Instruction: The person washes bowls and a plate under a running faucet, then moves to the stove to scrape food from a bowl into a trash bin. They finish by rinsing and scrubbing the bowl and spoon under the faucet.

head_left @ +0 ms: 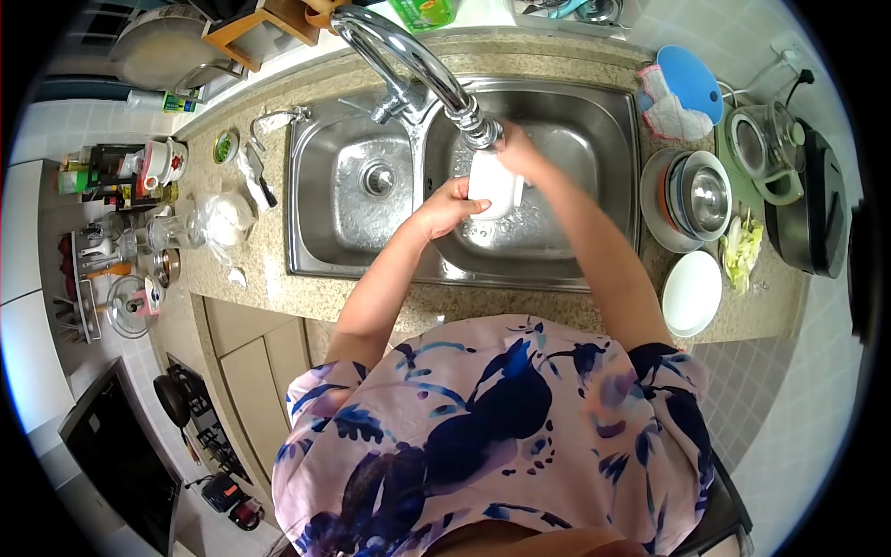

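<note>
In the middle of the frame, over the right basin of the sink (pixel 614 139), the left hand (pixel 450 206) and right hand (pixel 520 153) each grip the white dish (pixel 492 181) under the tap (pixel 408 56). Rinsing seems midway. Whether the stacked bowls (pixel 705 195) on the table (pixel 557 302) at right are washed is unclear.

Two stainless steel sink basins (pixel 325 232) sit mid-frame, with one curved chrome tap (pixel 408 56), one white rectangular dish (pixel 492 181), and one round white plate (pixel 691 292) lower right.
</note>
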The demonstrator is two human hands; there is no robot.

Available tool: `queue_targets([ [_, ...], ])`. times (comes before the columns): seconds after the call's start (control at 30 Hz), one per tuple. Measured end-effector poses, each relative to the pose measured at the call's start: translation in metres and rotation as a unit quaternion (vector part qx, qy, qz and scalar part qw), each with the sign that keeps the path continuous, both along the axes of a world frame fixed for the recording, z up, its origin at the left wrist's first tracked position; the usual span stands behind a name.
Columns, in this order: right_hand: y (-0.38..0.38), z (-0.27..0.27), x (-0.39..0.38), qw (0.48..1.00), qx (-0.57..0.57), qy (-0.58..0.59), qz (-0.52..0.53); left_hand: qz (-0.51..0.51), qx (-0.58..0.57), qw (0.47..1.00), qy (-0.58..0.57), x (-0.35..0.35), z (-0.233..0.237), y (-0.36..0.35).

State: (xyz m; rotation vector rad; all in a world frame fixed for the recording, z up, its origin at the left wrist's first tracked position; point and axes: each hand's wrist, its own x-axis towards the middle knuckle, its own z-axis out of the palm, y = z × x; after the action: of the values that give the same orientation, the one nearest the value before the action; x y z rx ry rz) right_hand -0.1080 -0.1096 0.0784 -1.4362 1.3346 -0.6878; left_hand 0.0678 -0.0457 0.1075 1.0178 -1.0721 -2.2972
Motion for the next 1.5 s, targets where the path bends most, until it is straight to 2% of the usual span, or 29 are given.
queue_targets([
  [0.03,-0.009,-0.003,-0.008,0.994,0.010,-0.112,0.013,-0.001,-0.002,1.000,-0.001,0.000,0.004,0.001],
  [0.07,-0.007,-0.007,-0.019,0.993,0.008,-0.113,0.012,0.008,0.025,0.999,0.045,0.002,0.007,0.003],
  [0.1,-0.003,-0.007,-0.030,0.942,0.178,-0.284,0.001,0.019,0.052,0.994,0.092,0.002,0.011,0.003],
  [0.13,0.001,-0.008,-0.038,0.834,0.339,-0.435,-0.011,0.042,0.071,0.988,0.128,0.001,0.013,0.004],
  [0.17,0.008,-0.022,-0.040,0.835,0.341,-0.432,-0.011,0.043,0.071,0.988,0.131,-0.002,0.015,0.003],
  [0.2,0.017,-0.047,-0.038,0.811,0.304,-0.489,-0.103,0.101,0.094,0.972,0.189,-0.008,0.015,0.002],
  [0.23,0.027,-0.046,-0.034,0.776,0.263,-0.539,-0.193,0.159,0.117,0.949,0.245,-0.014,0.013,0.001],
  [0.27,0.034,-0.046,-0.031,0.730,0.269,-0.591,-0.213,0.215,0.110,0.931,0.273,-0.022,0.000,0.000],
  [0.3,0.039,-0.048,-0.021,0.730,0.271,-0.590,-0.213,0.217,0.112,0.931,0.273,-0.029,-0.003,-0.005],
  [0.37,0.050,-0.054,0.000,0.804,0.117,-0.423,-0.400,0.286,0.092,0.915,0.268,-0.041,-0.008,-0.009],
  [0.4,0.057,-0.051,0.014,0.852,0.052,-0.307,-0.421,0.304,0.082,0.918,0.242,-0.046,-0.009,-0.011],
  [0.43,0.063,-0.013,0.026,0.865,0.053,-0.294,-0.404,0.301,0.081,0.919,0.242,-0.050,-0.012,-0.012],
  [0.47,0.067,-0.011,0.046,0.902,-0.045,-0.114,-0.414,0.295,0.052,0.936,0.183,-0.053,-0.017,-0.012],
  [0.5,0.070,-0.004,0.059,0.900,-0.140,0.071,-0.408,0.288,0.023,0.950,0.121,-0.055,-0.015,-0.012],
  [0.57,0.068,0.007,0.052,0.912,-0.169,0.075,-0.366,0.264,0.030,0.959,0.097,-0.050,-0.011,-0.008],
  [0.63,0.052,0.014,0.030,0.927,-0.264,0.181,-0.194,0.203,0.002,0.978,0.044,-0.038,-0.017,-0.005],
  [0.67,0.039,0.007,0.021,0.934,-0.250,0.184,-0.177,0.194,0.004,0.979,0.060,-0.036,-0.019,-0.001],
  [0.7,0.025,-0.007,0.006,0.969,-0.194,0.046,-0.147,0.193,0.006,0.979,0.059,-0.034,-0.016,0.005],
  [0.73,0.023,0.012,-0.003,0.975,-0.006,-0.165,-0.148,0.184,0.028,0.980,0.066,-0.034,-0.012,0.007],
  [0.77,0.021,0.032,-0.011,0.904,0.181,-0.361,-0.137,0.175,0.050,0.981,0.074,-0.033,-0.008,0.009],
  [0.8,0.020,0.025,-0.012,0.905,0.179,-0.360,-0.138,0.182,0.062,0.977,0.089,-0.034,-0.006,0.011],
  [0.87,0.020,-0.005,-0.012,0.939,0.126,-0.225,-0.229,0.196,0.078,0.972,0.107,-0.037,-0.007,0.014],
  [0.9,0.026,-0.019,-0.011,0.939,0.127,-0.223,-0.229,0.212,0.095,0.965,0.121,-0.038,-0.007,0.016],
  [0.97,0.038,-0.039,-0.007,0.968,-0.045,-0.023,-0.244,0.219,0.106,0.962,0.123,-0.038,-0.005,0.018],
  [1.1,0.070,-0.011,-0.013,0.969,-0.083,-0.022,-0.232,0.219,0.133,0.958,0.128,-0.035,-0.005,0.018],
  [1.17,0.080,-0.007,-0.019,0.969,-0.075,-0.066,-0.226,0.218,0.140,0.957,0.130,-0.036,-0.006,0.021],
  [1.3,0.100,-0.009,-0.031,0.972,-0.070,-0.027,-0.222,0.235,0.151,0.946,0.166,-0.036,-0.014,0.024],
  [1.4,0.113,-0.020,-0.048,0.980,-0.090,-0.007,-0.176,0.222,0.146,0.951,0.160,-0.023,-0.017,0.015],
  [1.5,0.113,-0.014,-0.061,0.991,-0.051,-0.012,-0.123,0.214,0.147,0.957,0.127,-0.016,-0.018,0.018],
])
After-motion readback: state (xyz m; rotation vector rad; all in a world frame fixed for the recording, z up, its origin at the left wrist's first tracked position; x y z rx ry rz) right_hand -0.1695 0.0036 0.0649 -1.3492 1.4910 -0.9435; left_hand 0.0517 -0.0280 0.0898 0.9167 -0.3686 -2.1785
